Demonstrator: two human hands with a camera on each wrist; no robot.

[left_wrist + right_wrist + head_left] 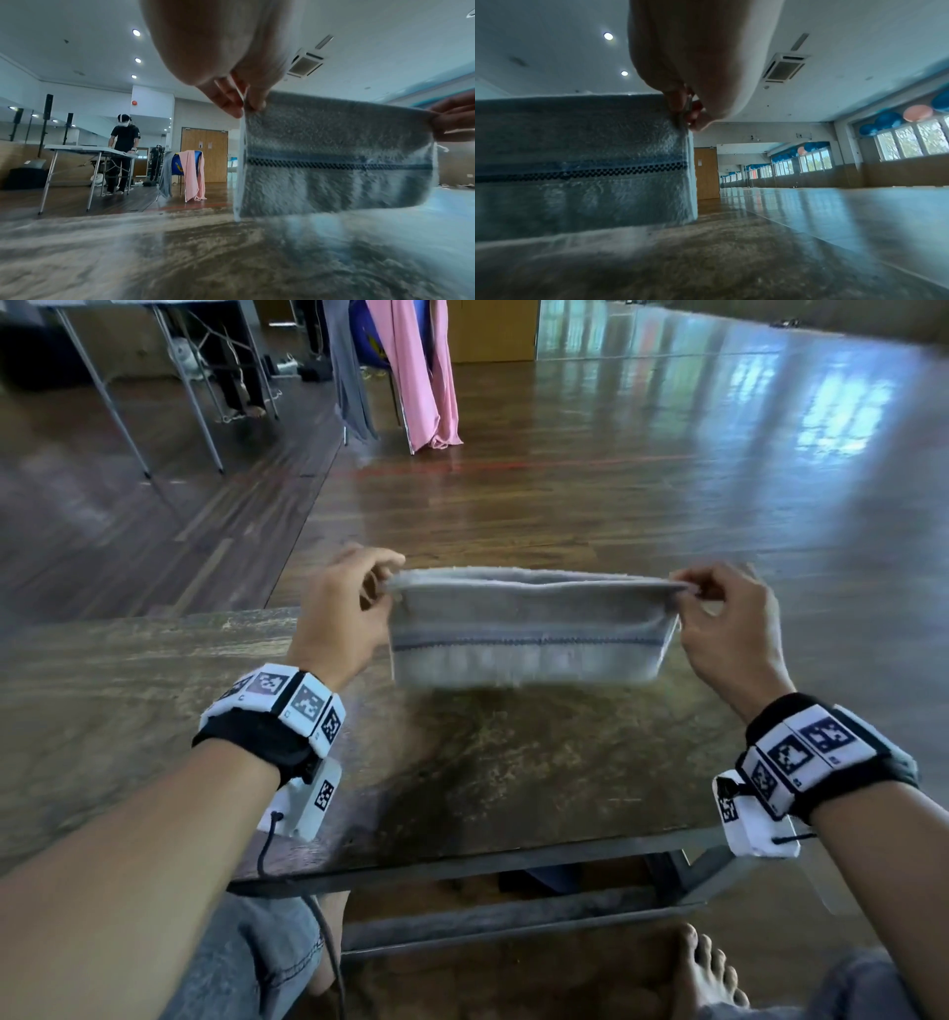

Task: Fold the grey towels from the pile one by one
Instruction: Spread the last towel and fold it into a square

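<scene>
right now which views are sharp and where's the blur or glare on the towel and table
Head view: mostly sharp, the grey towel smeared along its bottom edge, window glare streaking the wooden floor. Left wrist view: table blurred and fisheye-stretched, towel soft, left hand a dim out-of-focus mass. Right wrist view: bluish cast, towel and table blurred, right hand dark, far windows bright.

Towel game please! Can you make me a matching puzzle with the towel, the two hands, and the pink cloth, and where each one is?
Things:
1. grey towel
2. left hand
3. right hand
4. pink cloth

Places:
A. pinches the towel's top right corner
B. hangs over a chair, far across the floor
C. held up, stretched between both hands above the table
D. pinches the towel's top left corner

Pairs: 1-C, 2-D, 3-A, 4-B
</scene>
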